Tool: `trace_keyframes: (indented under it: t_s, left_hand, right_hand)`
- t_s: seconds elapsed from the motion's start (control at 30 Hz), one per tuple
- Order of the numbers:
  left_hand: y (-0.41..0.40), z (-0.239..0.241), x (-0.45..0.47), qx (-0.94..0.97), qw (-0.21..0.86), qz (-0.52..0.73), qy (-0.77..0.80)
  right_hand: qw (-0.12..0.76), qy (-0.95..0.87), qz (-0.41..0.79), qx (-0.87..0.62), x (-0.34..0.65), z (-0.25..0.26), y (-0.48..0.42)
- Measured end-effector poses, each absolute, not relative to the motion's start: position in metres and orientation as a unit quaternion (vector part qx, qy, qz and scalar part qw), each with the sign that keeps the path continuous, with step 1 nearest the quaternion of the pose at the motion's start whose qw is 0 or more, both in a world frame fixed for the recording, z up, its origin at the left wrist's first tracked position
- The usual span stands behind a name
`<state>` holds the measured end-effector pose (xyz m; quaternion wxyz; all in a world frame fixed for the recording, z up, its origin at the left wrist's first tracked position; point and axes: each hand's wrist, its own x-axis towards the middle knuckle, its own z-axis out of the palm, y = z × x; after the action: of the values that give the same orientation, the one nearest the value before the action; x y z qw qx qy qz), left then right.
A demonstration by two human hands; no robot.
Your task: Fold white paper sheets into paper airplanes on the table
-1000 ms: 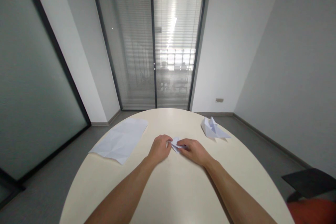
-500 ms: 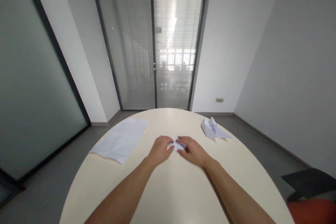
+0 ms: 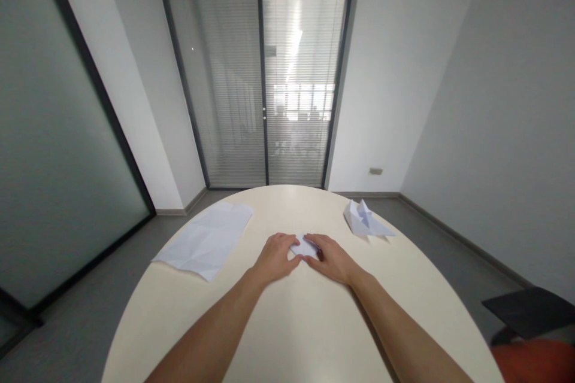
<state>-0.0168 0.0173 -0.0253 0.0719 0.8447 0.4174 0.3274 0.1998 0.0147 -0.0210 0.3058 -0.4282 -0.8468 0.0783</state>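
A small folded piece of white paper lies on the cream round table, between my two hands. My left hand grips its left side, fingertips at the far edge and thumb at the near edge. On the opposite side my right hand holds it the same way, fingers curled over the top. The two thumbs nearly meet at the paper's near corner. Parts of the paper are hidden under the fingers.
A creased white sheet lies flat at the table's left. Folded white paper shapes stand near the far right edge. A black and red chair is at the lower right. Beyond the table are glass doors with blinds.
My left thumb has moved right, closer to the right thumb at the paper's near edge. More of the paper's middle shows between my hands. Everything else stays put.
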Motion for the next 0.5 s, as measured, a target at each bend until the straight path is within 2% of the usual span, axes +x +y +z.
trace_keyframes:
  t_s: [0.3,0.5]
  left_hand:
    - [0.0147,-0.0189,-0.0139,0.852,0.065,0.305,0.42]
    - [0.0143,-0.0202,-0.0142,0.864,0.055,0.27,0.421]
  right_hand:
    - [0.253,-0.878,0.067,-0.402,0.2034,-0.0167,0.016]
    - [0.259,-0.887,0.074,-0.375,0.201,-0.0117,0.0135]
